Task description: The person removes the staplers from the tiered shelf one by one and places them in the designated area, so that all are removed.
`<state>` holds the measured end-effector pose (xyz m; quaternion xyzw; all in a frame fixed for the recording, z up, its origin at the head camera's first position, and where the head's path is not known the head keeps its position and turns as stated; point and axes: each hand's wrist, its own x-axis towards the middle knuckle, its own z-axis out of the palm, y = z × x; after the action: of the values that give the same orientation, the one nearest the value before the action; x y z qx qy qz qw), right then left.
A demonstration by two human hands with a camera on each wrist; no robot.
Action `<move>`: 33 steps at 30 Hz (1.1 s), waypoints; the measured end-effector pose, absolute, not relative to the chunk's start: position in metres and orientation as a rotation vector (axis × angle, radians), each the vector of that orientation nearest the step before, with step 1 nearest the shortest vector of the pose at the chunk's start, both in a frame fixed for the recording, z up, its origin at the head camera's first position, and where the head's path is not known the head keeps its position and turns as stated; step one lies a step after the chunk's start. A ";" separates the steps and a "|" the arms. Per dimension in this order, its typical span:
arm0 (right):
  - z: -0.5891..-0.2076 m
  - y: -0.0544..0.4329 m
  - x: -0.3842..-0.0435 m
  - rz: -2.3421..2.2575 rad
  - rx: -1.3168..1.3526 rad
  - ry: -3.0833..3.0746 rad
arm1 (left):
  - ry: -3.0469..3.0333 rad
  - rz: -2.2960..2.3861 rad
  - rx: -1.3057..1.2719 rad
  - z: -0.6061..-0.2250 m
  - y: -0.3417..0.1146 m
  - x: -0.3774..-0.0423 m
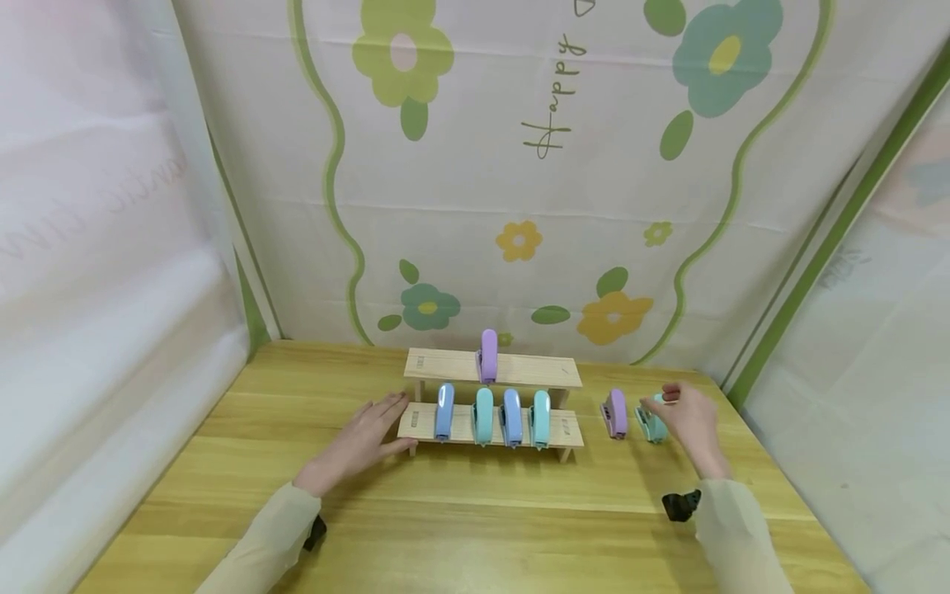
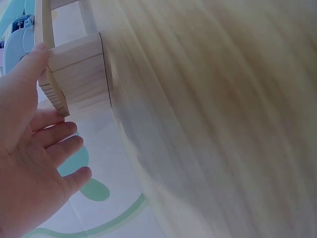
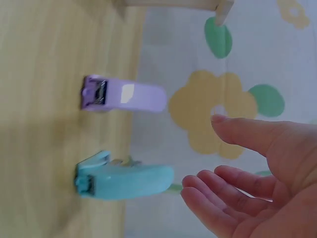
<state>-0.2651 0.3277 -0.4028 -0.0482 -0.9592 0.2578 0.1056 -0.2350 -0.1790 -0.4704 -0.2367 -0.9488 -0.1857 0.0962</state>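
My left hand (image 1: pixel 362 440) touches the left end of the lower shelf (image 1: pixel 423 421) of a two-step wooden stand, fingers fairly straight. In the left wrist view its thumb lies on one long edge, with fingertips at the board's end. On this shelf stand two blue staplers (image 1: pixel 444 412) and two mint ones (image 1: pixel 482 417); a purple stapler (image 1: pixel 486 356) is on the upper shelf (image 1: pixel 534 370). On the table at right, another purple stapler (image 3: pixel 136 95) stands beside a mint stapler (image 3: pixel 133 181). My right hand (image 3: pixel 277 173) hovers by this mint stapler, thumb and fingers apart, holding nothing.
The wood-grain table (image 1: pixel 475 528) meets a flower-printed cloth (image 1: pixel 475 190) right behind the stand. More cloth hangs at the left and right sides. A dark wrist device (image 1: pixel 680 505) sits at the right sleeve.
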 end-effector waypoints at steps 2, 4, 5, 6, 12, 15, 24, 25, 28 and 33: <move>-0.398 0.320 -0.265 0.732 -0.104 -2.815 | -2.814 -0.546 -0.703 -0.471 -0.179 -0.234; -0.392 0.311 -0.264 0.706 -0.062 -2.803 | -2.817 -0.552 -0.702 -0.471 -0.179 -0.234; -0.389 0.306 -0.264 0.689 -0.043 -2.798 | -2.819 -0.557 -0.700 -0.471 -0.179 -0.234; -0.387 0.302 -0.263 0.683 -0.026 -2.792 | -2.816 -0.555 -0.701 -0.471 -0.179 -0.234; -0.376 0.276 -0.263 0.733 0.076 -2.756 | -2.810 -0.563 -0.703 -0.470 -0.179 -0.233; -0.375 0.262 -0.265 0.772 0.119 -2.737 | -2.810 -0.568 -0.699 -0.470 -0.180 -0.233; -0.367 0.222 -0.269 0.880 0.248 -2.673 | -2.831 -0.577 -0.690 -0.471 -0.179 -0.233; -0.366 0.218 -0.270 0.885 0.261 -2.670 | -2.833 -0.577 -0.688 -0.471 -0.179 -0.233; -0.364 0.205 -0.273 0.905 0.298 -2.678 | -2.832 -0.579 -0.685 -0.472 -0.179 -0.233; -0.360 0.183 -0.274 0.949 0.318 -2.721 | -2.832 -0.587 -0.688 -0.472 -0.180 -0.234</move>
<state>-0.2742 0.1834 -0.3595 0.1089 -0.9317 0.3249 0.1207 -0.2339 -0.1796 -0.4724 -0.2305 -0.9492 -0.1968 0.0845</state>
